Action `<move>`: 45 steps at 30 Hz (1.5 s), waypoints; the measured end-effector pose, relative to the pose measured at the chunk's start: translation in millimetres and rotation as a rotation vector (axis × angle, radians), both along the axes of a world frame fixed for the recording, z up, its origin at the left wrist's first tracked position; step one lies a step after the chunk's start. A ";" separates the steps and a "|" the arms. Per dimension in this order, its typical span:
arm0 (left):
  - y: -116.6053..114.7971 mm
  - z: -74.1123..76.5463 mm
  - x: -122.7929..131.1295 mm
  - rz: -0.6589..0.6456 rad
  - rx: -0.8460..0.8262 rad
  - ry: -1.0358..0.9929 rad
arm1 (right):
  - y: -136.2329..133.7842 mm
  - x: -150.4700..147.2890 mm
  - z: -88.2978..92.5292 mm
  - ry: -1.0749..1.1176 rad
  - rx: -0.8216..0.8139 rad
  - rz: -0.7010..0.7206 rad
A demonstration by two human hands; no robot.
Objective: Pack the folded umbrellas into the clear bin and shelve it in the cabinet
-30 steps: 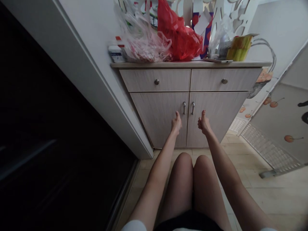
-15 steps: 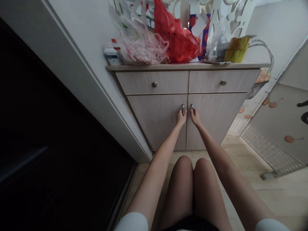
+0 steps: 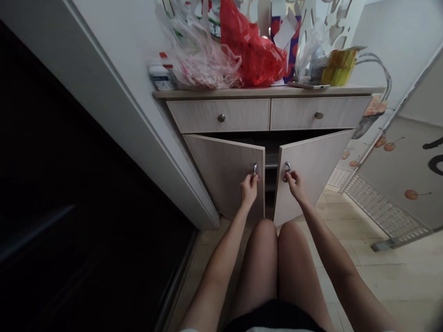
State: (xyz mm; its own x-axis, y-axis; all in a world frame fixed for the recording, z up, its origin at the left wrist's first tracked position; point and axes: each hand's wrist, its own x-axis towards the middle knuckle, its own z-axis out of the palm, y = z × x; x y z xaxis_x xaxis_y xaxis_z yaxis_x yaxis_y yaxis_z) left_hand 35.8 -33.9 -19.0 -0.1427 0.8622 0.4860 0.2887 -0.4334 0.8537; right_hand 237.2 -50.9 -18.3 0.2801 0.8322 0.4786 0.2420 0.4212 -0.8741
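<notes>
So the pale wood cabinet (image 3: 242,93) sits straight ahead, its left door (image 3: 221,175) and right door (image 3: 308,175) standing open; left hand (image 3: 249,190) pinches the left handle (image 3: 255,168), right hand (image 3: 295,185) grips the right handle (image 3: 287,170).

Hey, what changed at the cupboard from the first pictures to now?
The left hand and right hand took hold of the left silver metal handle and right silver metal handle. Each grip pulled, so the pale wood-grain left door and pale wood-grain right door swung open toward the person. The two pale wooden drawers stayed shut, and the red plastic bag stayed on top.
</notes>
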 end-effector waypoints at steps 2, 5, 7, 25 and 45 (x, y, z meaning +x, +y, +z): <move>-20.2 -1.9 -12.0 0.022 0.017 -0.023 | -23.5 8.2 1.6 -0.018 -0.021 -0.018; -46.4 -5.1 -31.1 0.070 0.014 -0.064 | -55.9 23.2 1.3 -0.046 -0.044 -0.059; -60.1 -7.1 -43.4 0.096 0.025 -0.083 | -75.3 34.8 -0.6 -0.056 -0.052 -0.108; -129.9 -29.5 -179.2 0.644 0.096 -0.184 | -168.6 126.6 -17.8 -0.038 0.003 -0.508; -128.4 3.4 -277.6 0.873 0.066 -0.434 | -200.1 246.8 -16.2 0.131 0.049 -0.864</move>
